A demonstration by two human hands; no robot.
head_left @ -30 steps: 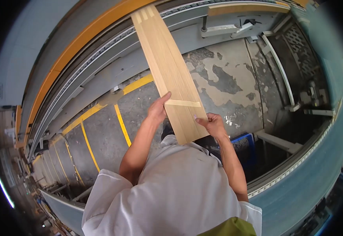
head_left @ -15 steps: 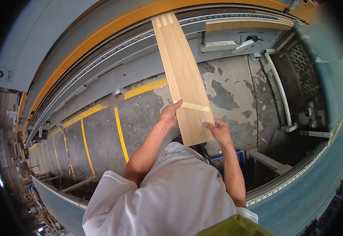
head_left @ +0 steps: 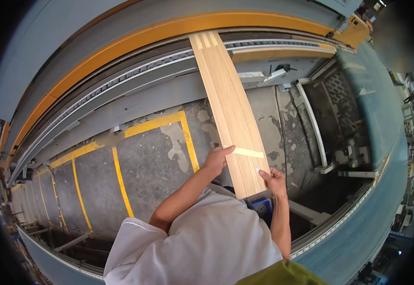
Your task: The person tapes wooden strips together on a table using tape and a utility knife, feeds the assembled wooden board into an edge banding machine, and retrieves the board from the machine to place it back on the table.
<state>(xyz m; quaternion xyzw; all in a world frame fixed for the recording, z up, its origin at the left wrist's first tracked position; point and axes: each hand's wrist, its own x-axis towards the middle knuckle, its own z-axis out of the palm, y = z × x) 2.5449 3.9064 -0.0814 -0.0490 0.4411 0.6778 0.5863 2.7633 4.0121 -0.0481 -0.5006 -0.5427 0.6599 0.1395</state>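
A long light wooden board (head_left: 233,104) stretches from near my waist to the machine's rail, its far end resting at the track. My left hand (head_left: 219,159) grips its left edge, thumb on top and fingers underneath. On the right edge, my right hand (head_left: 274,180) holds the board near its close end, thumb on the top face. A pale strip of tape (head_left: 249,152) crosses the board between the hands. Several short pale strips (head_left: 207,40) lie side by side at the far end.
An orange beam (head_left: 169,24) and a chain track (head_left: 140,66) run along the machine ahead. Yellow lines (head_left: 121,183) mark the floor at left. A metal frame (head_left: 314,123) stands at right, beside a teal surface (head_left: 359,225). A blue crate (head_left: 263,209) sits below the board.
The view has shifted, so the board and both hands appear lower and farther right. Both hands keep their hold on the board.
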